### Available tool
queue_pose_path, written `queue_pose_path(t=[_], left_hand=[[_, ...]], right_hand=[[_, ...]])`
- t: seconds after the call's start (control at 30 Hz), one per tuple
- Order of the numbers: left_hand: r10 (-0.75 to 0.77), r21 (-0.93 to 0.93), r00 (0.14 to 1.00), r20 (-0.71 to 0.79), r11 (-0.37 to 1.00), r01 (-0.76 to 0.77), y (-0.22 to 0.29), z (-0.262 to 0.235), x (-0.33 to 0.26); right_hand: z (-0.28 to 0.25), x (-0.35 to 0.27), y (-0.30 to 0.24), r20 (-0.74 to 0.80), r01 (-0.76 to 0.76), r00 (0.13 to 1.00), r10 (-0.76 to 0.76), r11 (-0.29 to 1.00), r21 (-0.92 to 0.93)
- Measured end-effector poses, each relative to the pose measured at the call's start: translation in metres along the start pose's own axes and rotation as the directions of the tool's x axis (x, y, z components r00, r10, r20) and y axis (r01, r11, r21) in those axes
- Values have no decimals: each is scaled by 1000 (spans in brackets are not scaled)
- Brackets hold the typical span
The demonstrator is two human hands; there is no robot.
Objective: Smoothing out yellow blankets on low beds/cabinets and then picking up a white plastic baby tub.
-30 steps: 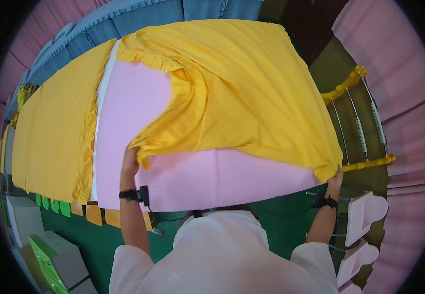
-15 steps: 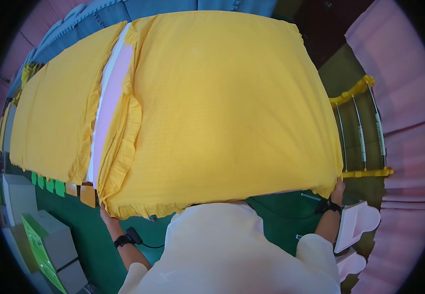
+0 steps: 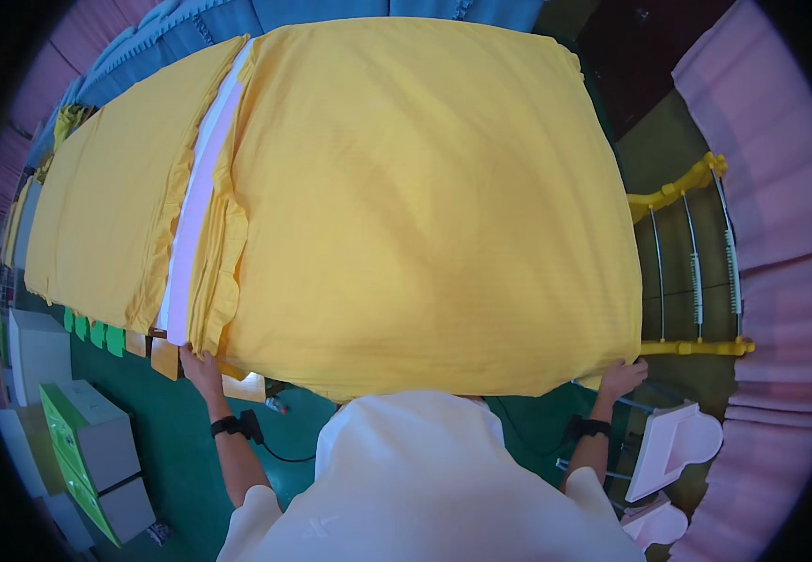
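A large yellow cover [image 3: 434, 206] with a ruffled left edge lies spread over a broad flat surface in front of me. At its near left corner, my left hand [image 3: 203, 377] has its fingers closed on the cloth edge, beside a lavender strip [image 3: 201, 197] left bare. My right hand [image 3: 622, 377] grips the near right corner, its fingers bent over the edge. What lies beneath the cover is mostly hidden. Further left, a second yellow ruffled cover [image 3: 111, 197] lies flat, with a white and lavender gap between the two.
On the right stand a rack with yellow ends and metal bars [image 3: 687, 272], pale pink chair-like pieces [image 3: 676, 450] and a pink curtain [image 3: 790, 309]. Grey boxes with a green panel [image 3: 96, 450] are at lower left. Blue padded fabric [image 3: 321, 11] runs along the far side.
The near edge of the cover has been drawn down and smoothed, and its front ruffle no longer shows. My right hand has shifted left and slightly nearer; my left hand has moved slightly farther away.
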State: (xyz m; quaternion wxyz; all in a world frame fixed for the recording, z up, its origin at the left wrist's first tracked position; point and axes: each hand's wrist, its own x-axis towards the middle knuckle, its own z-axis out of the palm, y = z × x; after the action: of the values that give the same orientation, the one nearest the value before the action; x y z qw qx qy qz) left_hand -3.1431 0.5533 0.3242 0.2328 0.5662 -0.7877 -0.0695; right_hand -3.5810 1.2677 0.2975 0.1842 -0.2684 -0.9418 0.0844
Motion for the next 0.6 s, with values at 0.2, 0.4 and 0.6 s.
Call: queue_pose_path(t=[0.2, 0.4, 0.6], left_hand=[[546, -234, 824, 150, 829, -507, 84, 35, 10], [567, -126, 796, 212, 824, -553, 126, 74, 53], [558, -121, 814, 162, 830, -545, 48, 69, 136]], right_hand=[[30, -35, -35, 296, 300, 924, -242, 939, -169], [9, -58, -35, 430, 190, 889, -160, 981, -27], [-20, -166, -95, 536, 74, 838, -102, 995, 73]])
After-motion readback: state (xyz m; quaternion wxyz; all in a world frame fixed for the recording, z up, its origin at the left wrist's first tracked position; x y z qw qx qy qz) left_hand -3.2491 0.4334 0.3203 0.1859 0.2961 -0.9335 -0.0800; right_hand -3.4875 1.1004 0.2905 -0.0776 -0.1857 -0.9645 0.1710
